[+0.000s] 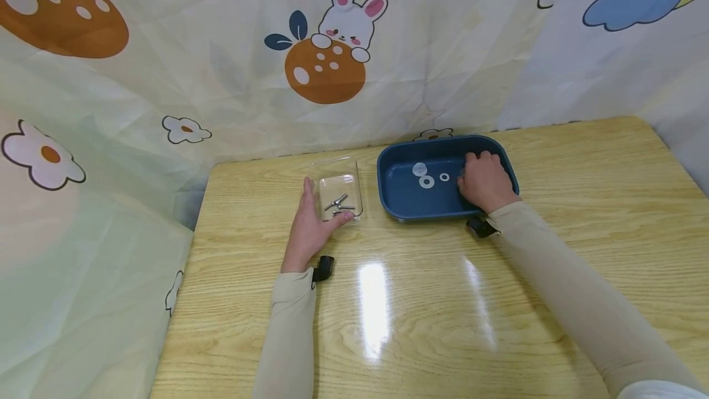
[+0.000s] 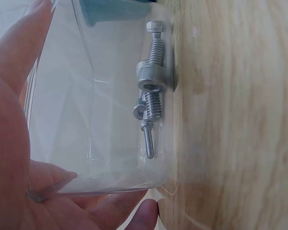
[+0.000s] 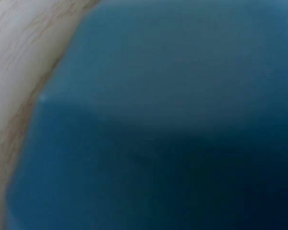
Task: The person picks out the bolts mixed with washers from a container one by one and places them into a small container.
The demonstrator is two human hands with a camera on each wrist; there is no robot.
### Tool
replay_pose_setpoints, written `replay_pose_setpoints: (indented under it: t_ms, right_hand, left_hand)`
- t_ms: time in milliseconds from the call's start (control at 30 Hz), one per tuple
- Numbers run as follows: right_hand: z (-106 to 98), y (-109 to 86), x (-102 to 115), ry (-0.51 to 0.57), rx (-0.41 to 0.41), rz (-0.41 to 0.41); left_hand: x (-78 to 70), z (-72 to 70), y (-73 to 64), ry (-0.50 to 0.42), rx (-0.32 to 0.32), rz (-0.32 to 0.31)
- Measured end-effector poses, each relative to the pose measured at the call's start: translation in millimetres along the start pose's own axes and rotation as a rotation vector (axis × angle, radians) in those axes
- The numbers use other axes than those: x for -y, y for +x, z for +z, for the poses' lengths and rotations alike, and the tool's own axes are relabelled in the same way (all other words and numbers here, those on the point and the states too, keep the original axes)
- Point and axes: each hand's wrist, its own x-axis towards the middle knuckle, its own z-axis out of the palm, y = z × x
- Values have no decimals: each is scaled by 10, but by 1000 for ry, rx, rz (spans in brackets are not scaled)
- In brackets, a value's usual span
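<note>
My left hand [image 1: 310,226] grips a clear plastic box [image 2: 62,120] at its near left corner, thumb along the near side and fingers along the left side. Several silver socket-head screws [image 2: 151,76] lie on the box's floor. My right hand [image 1: 486,182] reaches into the right end of a blue tray [image 1: 407,211], its fingers bent downward. What those fingertips touch or hold is hidden in the head view. Flat pale washers [image 1: 426,181] lie in the tray, left of the right hand. The right wrist view is filled by the blurred blue tray wall [image 3: 158,72].
Both containers stand near the back edge of a wooden table [image 1: 421,325], the box left of the tray with a narrow gap between. A printed curtain [image 1: 232,79] hangs right behind them and along the left side.
</note>
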Motion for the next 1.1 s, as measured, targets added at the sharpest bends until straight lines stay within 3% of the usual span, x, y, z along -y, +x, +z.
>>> replay_pose_setpoints:
  t_ms: [433,1100]
  right_hand:
    - [25,18,-41,-23,58,3]
    - [-4,12,-29,-12,25,16]
  left_hand:
    - [-14,-12,-10,0,6,-4]
    - [3,-3,-7,4,1,2]
